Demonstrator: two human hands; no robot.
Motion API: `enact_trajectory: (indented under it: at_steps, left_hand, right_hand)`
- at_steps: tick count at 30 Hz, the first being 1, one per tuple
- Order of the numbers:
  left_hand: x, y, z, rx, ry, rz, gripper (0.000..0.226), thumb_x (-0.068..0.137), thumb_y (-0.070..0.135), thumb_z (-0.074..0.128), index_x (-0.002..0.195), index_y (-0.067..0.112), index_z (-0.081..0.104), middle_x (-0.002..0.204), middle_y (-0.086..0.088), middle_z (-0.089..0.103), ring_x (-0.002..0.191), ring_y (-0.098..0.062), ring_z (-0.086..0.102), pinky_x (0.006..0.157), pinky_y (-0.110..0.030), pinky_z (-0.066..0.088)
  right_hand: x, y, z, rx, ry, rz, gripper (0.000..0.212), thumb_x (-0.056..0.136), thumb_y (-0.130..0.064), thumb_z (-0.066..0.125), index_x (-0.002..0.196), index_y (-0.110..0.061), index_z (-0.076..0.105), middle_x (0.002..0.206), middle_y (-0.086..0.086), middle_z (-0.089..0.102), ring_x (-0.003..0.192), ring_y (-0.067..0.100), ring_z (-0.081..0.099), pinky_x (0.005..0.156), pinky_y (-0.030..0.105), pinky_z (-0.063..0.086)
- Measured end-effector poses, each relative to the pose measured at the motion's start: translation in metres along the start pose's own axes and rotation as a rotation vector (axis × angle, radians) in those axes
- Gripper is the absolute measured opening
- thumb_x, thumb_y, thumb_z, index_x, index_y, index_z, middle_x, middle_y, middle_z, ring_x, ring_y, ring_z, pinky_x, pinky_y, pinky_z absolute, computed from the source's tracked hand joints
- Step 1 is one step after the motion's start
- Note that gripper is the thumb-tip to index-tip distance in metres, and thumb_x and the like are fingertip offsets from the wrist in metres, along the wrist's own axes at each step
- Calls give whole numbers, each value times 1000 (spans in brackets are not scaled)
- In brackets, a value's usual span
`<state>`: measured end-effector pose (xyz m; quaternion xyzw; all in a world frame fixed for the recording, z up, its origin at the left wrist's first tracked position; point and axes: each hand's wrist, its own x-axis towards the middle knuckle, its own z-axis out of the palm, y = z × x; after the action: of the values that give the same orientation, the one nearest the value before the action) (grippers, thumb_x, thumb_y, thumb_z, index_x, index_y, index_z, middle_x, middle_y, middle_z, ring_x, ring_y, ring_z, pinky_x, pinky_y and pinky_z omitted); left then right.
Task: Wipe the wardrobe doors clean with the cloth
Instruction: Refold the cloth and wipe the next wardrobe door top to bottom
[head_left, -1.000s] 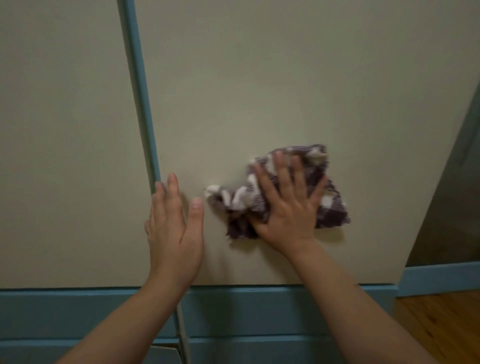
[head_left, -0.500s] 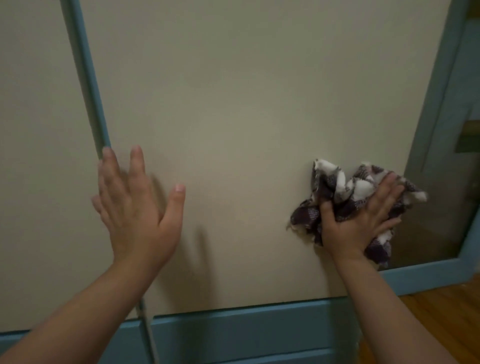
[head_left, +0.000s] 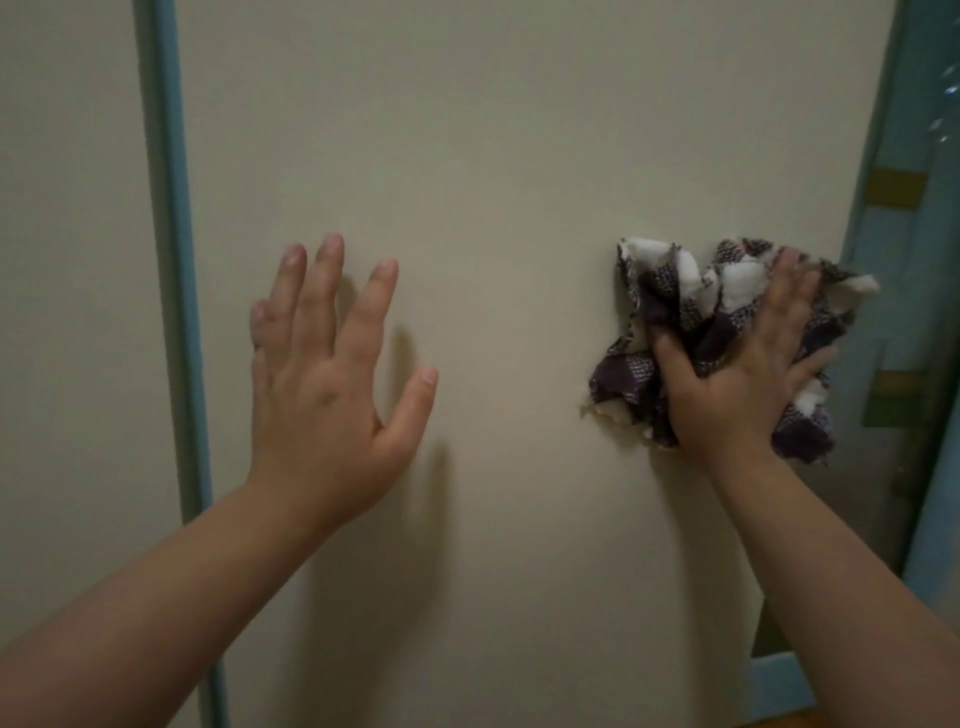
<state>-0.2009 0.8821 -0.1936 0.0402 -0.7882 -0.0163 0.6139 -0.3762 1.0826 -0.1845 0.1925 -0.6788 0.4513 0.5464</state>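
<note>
A cream wardrobe door (head_left: 509, 166) fills the middle of the view, with a second cream door (head_left: 67, 260) to its left beyond a blue-green strip (head_left: 169, 234). My right hand (head_left: 737, 379) presses a crumpled purple-and-white checked cloth (head_left: 691, 301) flat against the right part of the middle door, near its right edge. Fingers spread, my left hand (head_left: 322, 374) is held up in front of the door's left part; I cannot tell whether it touches the surface.
A blue-green frame (head_left: 883, 156) runs down the right side, with a dark opening (head_left: 904, 441) beside it showing yellowish patches. A strip of blue base (head_left: 779, 686) and a bit of wooden floor show at the bottom right.
The cloth went from the door's lower middle to its right edge under my right hand. My left hand came off the blue strip and sits further right. The view rose and drew closer.
</note>
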Motion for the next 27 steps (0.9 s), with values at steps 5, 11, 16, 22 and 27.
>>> enact_trajectory:
  at_steps: [5,11,16,22,27]
  left_hand:
    - [51,6,-10,7,15,-8,69,78,44,40,136,8,39,146,-24,29,136,-40,18,106,-63,16]
    - [93,5,-31,-35,83,-100,73,78,51,33,141,15,31,151,-18,19,140,-33,9,109,-54,5]
    - [109,-3,-47,-77,113,-207,77,77,58,24,144,20,22,154,-15,10,142,-29,2,111,-49,1]
    - [116,-12,-65,-74,130,-250,78,77,60,22,145,21,18,154,-15,6,142,-28,0,112,-46,1]
    - [111,-13,-75,-27,93,-218,77,77,60,20,145,25,17,155,-11,5,142,-24,-2,113,-47,0]
  right_hand:
    - [46,-30,0,12,33,-135,81,75,-59,46,124,-67,-17,152,12,17,140,35,11,100,68,-6]
    - [96,-71,6,-13,39,-135,83,73,-64,48,132,-44,-6,148,-4,4,141,32,7,100,73,-4]
    - [87,-142,42,-208,-171,-301,88,71,-73,36,146,-34,16,157,5,-5,142,25,-12,100,70,-9]
    - [29,-207,74,-157,-301,-633,96,69,-67,48,145,-36,-1,157,6,-6,142,28,-15,98,70,-16]
    - [7,-226,88,-174,-434,-851,86,77,-61,47,146,-36,1,157,-2,-5,141,20,-19,101,70,-10]
